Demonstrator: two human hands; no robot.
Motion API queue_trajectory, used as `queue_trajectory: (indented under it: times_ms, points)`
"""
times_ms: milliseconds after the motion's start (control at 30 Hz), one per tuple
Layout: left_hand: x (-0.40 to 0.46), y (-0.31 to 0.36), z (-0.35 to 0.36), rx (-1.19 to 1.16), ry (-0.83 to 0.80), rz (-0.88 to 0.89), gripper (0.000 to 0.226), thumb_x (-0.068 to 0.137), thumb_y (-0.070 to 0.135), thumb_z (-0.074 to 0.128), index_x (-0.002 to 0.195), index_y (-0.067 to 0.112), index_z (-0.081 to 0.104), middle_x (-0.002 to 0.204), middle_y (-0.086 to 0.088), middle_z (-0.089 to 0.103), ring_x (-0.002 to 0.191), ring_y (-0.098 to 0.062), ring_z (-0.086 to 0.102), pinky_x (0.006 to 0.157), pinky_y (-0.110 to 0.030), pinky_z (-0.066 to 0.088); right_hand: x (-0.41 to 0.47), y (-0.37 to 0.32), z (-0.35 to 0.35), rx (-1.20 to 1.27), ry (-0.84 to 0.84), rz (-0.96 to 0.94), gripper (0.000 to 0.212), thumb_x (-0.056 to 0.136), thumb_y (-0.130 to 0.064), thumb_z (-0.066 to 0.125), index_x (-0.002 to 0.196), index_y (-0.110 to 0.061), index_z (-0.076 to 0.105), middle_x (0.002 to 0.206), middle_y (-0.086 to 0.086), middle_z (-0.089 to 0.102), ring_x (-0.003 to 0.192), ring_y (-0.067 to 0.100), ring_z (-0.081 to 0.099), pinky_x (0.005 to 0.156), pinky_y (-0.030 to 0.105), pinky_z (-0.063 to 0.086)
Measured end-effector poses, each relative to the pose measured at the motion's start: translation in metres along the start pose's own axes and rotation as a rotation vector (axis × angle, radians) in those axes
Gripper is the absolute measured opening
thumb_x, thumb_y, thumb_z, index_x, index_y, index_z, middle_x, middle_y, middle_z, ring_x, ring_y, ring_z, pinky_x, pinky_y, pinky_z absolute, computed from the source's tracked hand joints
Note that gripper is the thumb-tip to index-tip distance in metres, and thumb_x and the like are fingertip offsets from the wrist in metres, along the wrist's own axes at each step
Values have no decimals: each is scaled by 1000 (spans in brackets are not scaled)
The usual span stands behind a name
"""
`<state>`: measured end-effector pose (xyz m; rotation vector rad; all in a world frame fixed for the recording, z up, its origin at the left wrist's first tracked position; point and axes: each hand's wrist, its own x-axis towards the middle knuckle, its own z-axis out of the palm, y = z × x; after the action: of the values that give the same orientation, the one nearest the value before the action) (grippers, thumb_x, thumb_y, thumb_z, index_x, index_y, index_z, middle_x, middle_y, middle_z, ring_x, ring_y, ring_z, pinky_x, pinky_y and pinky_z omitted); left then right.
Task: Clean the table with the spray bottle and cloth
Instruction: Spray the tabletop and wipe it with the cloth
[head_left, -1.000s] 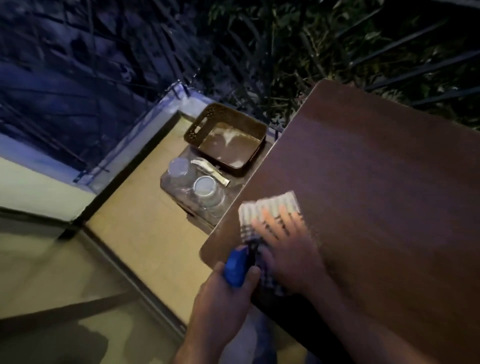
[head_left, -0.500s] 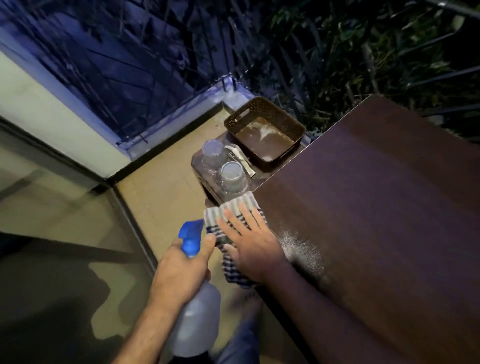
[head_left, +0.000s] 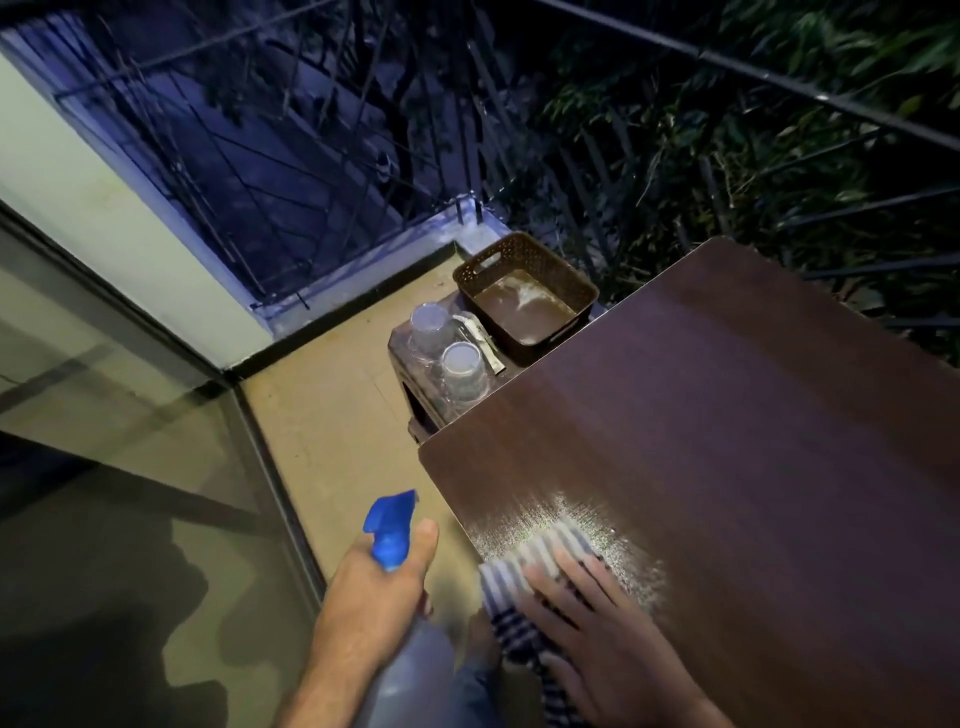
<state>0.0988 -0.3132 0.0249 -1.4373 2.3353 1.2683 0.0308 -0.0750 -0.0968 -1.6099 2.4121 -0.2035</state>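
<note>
Wiping is the step in hand: the striped cloth is pressed flat at the near left edge of the dark wooden table under the right hand, fingers straight, while the spray bottle is gripped by the left hand off the table's edge. The misted patch just beyond the cloth is best covered with even, overlapping strokes. Compared with half a second ago, the cloth has been drawn back from the far left corner toward the body, along the left edge.
</note>
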Motion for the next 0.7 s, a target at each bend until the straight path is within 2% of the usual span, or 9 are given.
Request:
queue_trajectory:
  times_ms: [33,100,200,267,367,467,567,633,700]
  points:
    - [-1,2,1,7,-1,-3,59,90,67,49,79,12,64,56,3,74,51,-5,68,66,-27,50,13,3,-5,25,29,8,62,97,-48,44,155,-28,34,160,1,37,150,36,27,121,51,17]
    - [1,7,0,13,-4,-12,55,89,67,50,83,14,64,56,3,74,56,-8,71,66,-28,49,44,21,-14,27,86,70,61,95,-44,47,153,-27,36,157,3,42,149,36,29,122,51,17]
    - [1,14,-2,43,-17,27,52,89,68,51,87,17,60,57,2,74,63,-13,73,69,-31,51,81,66,-29,38,97,333,63,98,-51,27,158,-32,23,164,0,27,154,31,13,126,49,7]
    - [2,19,-3,82,-22,69,55,90,67,50,84,14,61,57,3,74,61,-11,72,68,-31,49,89,99,-33,34,128,496,63,99,-55,19,159,-34,16,167,-3,16,155,27,1,126,45,-5]
    - [4,35,-2,128,-22,134,62,93,61,50,71,5,67,56,2,74,49,-3,66,62,-26,44,79,120,-40,20,120,644,62,102,-53,27,159,-34,13,168,-4,11,156,27,-5,126,45,-8]
    - [3,52,6,119,-54,159,63,94,60,50,72,4,70,56,1,74,50,0,65,59,-24,41,63,93,-36,22,116,638,61,101,-55,24,158,-39,9,168,-5,4,155,28,-8,125,47,-8]
    - [1,65,19,102,-93,193,58,92,61,54,75,7,68,57,0,75,49,-4,66,62,-26,45,39,45,-25,30,167,503,63,94,-51,41,154,-35,33,164,2,26,153,36,17,123,50,2]
    - [-2,72,33,93,-124,240,52,91,59,57,78,9,66,58,-3,74,58,-11,70,67,-29,49,20,19,-8,-2,211,372,63,92,-45,52,152,-28,41,161,6,35,150,41,26,124,56,8]
    - [-7,78,43,92,-113,286,42,90,57,60,83,16,63,64,0,71,66,-11,67,65,-28,46,6,0,7,-97,294,281,52,94,-34,60,144,-21,53,154,10,46,145,43,35,118,60,28]
